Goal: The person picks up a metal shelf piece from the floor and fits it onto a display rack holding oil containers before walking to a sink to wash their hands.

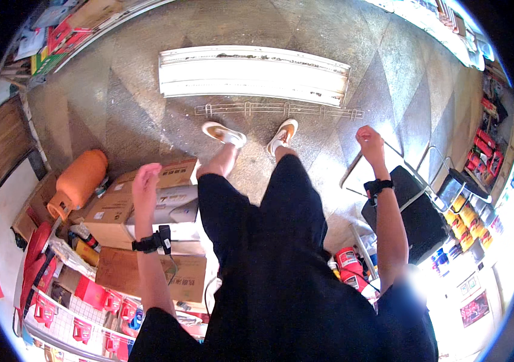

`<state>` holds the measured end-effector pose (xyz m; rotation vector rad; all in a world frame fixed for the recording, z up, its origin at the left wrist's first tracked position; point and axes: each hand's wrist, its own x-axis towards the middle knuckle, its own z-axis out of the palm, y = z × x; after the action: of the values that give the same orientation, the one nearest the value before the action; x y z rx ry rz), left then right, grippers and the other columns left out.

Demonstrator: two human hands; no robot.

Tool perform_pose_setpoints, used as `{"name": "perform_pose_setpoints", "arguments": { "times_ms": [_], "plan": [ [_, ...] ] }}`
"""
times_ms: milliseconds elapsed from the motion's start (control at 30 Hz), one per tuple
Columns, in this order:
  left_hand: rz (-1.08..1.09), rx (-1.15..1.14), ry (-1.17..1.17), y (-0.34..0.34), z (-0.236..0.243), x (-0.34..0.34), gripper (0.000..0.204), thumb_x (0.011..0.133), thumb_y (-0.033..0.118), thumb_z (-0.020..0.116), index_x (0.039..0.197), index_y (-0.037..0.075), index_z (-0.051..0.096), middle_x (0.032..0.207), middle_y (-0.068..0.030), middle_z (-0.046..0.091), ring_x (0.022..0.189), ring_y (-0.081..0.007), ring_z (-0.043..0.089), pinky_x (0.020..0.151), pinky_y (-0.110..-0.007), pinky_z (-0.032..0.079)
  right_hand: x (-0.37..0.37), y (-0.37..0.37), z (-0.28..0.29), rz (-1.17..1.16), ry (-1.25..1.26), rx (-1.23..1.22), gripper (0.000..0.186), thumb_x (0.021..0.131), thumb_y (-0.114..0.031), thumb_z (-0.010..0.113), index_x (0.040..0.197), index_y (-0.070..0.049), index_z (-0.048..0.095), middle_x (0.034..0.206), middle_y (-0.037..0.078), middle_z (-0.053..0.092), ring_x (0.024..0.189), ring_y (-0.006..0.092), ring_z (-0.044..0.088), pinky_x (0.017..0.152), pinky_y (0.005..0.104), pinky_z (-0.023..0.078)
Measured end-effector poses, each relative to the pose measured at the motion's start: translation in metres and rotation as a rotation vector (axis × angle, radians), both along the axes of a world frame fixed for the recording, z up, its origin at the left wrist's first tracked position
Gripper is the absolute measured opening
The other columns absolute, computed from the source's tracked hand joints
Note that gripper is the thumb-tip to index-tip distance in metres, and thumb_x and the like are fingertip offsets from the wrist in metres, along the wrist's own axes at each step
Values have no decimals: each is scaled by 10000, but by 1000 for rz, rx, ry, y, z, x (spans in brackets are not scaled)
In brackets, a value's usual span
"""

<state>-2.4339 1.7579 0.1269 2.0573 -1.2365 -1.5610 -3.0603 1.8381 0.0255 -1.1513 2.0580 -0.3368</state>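
Panel (pixel 254 73): lying ahead, axis running L–R. R hand (pixel 371 143): hanging nearer, off panel's R end; fingers curling, grip unclear. L hand (pixel 145 183): hanging farther, fingers loosely extending, prob. empty.

One white metal panel (pixel 254 73), one wire rack (pixel 248 109) just below the panel, two shoes (pixel 225 133) below the panel, one left hand (pixel 146 184), one right hand (pixel 370 143), two black wrist straps (pixel 146 244), one orange gas cylinder (pixel 83 179) lower left of the panel, at least three cardboard boxes (pixel 110 207)
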Motion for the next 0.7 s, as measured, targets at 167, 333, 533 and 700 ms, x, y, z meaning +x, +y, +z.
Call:
{"name": "perform_pose_setpoints", "arguments": {
  "times_ms": [167,333,533,700],
  "plan": [
    [-207,75,-13,-2,-181,-101,185,962,120,544,1093,13,619,1032,-93,690,979,-175,647,870,-304,495,-4,65,-142,49,-96,138,50,823,-85,639,847,-51,667,785,128,688,757,240,698,674,342,530],
    [-368,140,-78,34,-346,-177,179,918,132,594,1058,28,633,990,-119,698,937,-223,673,854,-342,512,40,152,-263,-54,-237,366,87,833,-103,614,894,-88,674,811,123,700,773,262,695,705,365,538],
    [-613,201,-222,74,-492,-205,352,834,139,659,1156,23,576,1138,-171,642,1109,-313,599,929,-422,474,72,189,-383,-93,-132,518,206,817,-134,660,1015,-76,667,950,147,690,870,299,677,792,385,541],
    [-972,-106,-487,64,-597,-202,594,796,130,678,1321,-11,440,1349,-218,487,1278,-368,442,1061,-452,370,71,168,-469,176,55,314,518,773,-127,688,1249,-6,525,1225,192,575,1155,364,529,991,438,437]
  ]
}}
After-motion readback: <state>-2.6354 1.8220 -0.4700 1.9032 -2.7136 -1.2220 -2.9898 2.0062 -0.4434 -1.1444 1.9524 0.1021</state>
